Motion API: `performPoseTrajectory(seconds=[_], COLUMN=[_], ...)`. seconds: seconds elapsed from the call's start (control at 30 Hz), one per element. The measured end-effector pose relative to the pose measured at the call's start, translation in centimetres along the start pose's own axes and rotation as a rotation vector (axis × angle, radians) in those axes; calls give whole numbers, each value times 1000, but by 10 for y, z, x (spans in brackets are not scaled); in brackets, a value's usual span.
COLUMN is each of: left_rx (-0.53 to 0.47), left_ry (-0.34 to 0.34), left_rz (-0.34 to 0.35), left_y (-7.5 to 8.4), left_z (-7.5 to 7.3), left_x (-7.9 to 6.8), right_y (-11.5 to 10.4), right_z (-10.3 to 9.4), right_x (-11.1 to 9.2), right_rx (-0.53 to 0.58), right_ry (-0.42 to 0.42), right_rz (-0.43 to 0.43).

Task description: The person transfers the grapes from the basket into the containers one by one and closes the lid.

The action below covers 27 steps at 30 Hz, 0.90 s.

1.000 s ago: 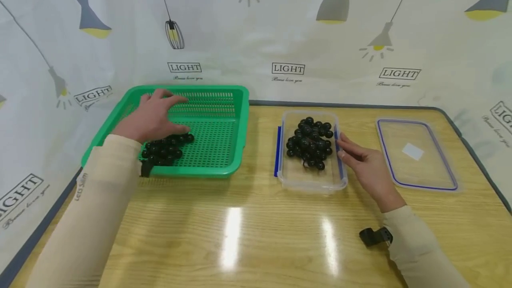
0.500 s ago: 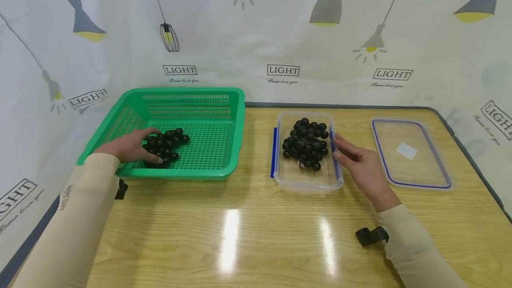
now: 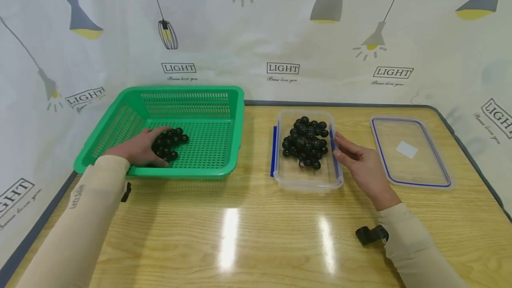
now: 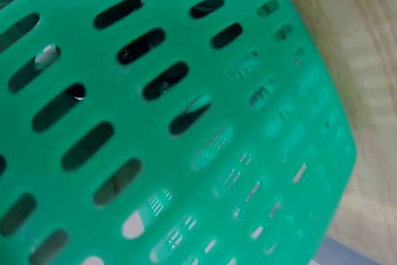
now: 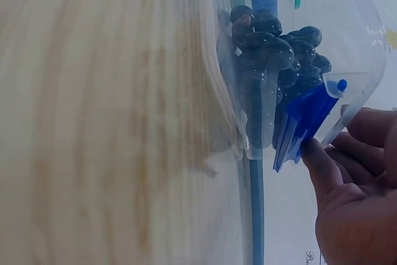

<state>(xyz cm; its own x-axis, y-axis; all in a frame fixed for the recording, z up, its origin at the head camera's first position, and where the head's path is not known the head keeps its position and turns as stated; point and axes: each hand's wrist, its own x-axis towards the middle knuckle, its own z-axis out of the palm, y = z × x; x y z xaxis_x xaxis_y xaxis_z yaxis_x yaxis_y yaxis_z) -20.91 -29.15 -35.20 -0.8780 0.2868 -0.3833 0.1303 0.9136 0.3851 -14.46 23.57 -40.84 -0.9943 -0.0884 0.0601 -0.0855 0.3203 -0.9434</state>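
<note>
Inside the green plastic basket, my left hand curls round a bunch of black grapes, thumb at the near side and fingers at the far side. In the left wrist view the slotted basket wall hides most of the hand. A second bunch of black grapes lies in a clear food container with blue side latches. My right hand holds the container's right edge. The right wrist view shows its thumb against the blue latch and a finger at the rim.
A clear lid with a blue seal and a white label lies right of the container on the wooden table. A lamp-printed sheet rises behind the table. Black wrist straps sit on both sleeves.
My left hand has come down from above the basket onto the grapes there and closed round them, shifting slightly right over the last half second. The right hand stays at the container's edge.
</note>
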Motion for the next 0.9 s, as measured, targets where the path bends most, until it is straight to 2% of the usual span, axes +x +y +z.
performPoseTrajectory(seconds=[0.3,0.43,0.57,0.7,0.9], left_rx=[-2,19,77,121,115], left_ry=[3,-9,-46,-52,-52], left_rz=[26,4,-27,-49,-63], left_y=[4,7,14,18,17], left_z=[3,4,4,4,4], left_x=[2,1,2,3,4], right_y=[0,1,1,2,1], right_z=[0,1,1,0,-2], right_x=[0,0,-1,-1,0], right_rx=[4,3,1,13,38], right_ry=[-6,-5,-2,-4,-13], right_rz=[7,3,-7,-10,26])
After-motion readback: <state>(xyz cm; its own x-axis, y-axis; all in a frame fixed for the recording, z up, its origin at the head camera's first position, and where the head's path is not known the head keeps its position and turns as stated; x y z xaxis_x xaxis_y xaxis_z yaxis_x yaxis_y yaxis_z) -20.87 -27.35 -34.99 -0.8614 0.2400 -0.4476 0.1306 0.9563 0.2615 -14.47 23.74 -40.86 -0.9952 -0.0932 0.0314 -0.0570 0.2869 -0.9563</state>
